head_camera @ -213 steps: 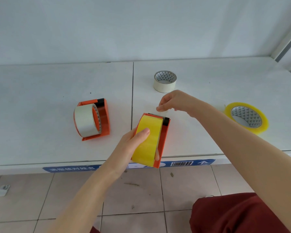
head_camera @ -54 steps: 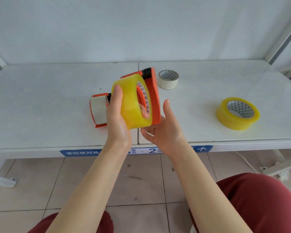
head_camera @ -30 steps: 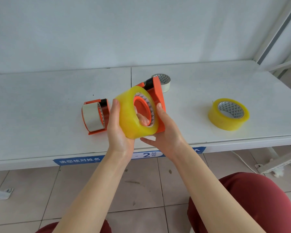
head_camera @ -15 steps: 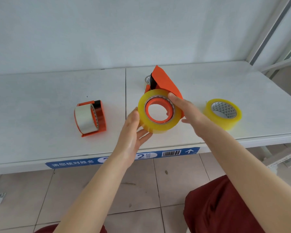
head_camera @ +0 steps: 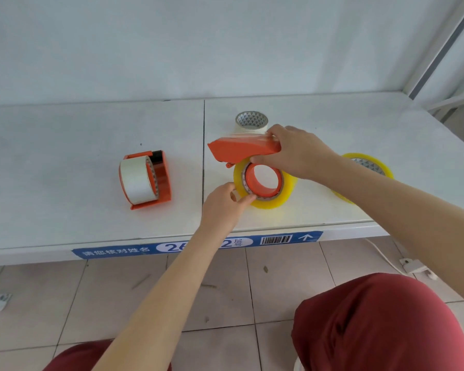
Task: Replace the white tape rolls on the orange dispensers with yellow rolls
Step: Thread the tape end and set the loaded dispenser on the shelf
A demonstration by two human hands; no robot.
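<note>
My right hand (head_camera: pixel 296 152) grips the flat back of an orange dispenser (head_camera: pixel 241 148) held over the white table (head_camera: pixel 65 156). A yellow tape roll (head_camera: pixel 279 195) sits on that dispenser's orange hub. My left hand (head_camera: pixel 224 204) pinches the roll's lower left edge with thumb and fingers. A second orange dispenser (head_camera: pixel 162 178) stands to the left on the table with a white tape roll (head_camera: pixel 134 180) on it. A loose white roll (head_camera: pixel 251 121) lies behind the held dispenser. A spare yellow roll (head_camera: pixel 370 167) lies at the right, partly hidden by my right forearm.
The table's front edge carries a blue label strip (head_camera: pixel 198 246). A white wall closes the back, and a metal shelf upright (head_camera: pixel 439 46) stands at the right. Tiled floor and my red-clad knees (head_camera: pixel 373 322) are below.
The dispenser with the yellow roll has turned so its flat back faces up and has come down close to the table. My left hand moved to the roll's lower left edge.
</note>
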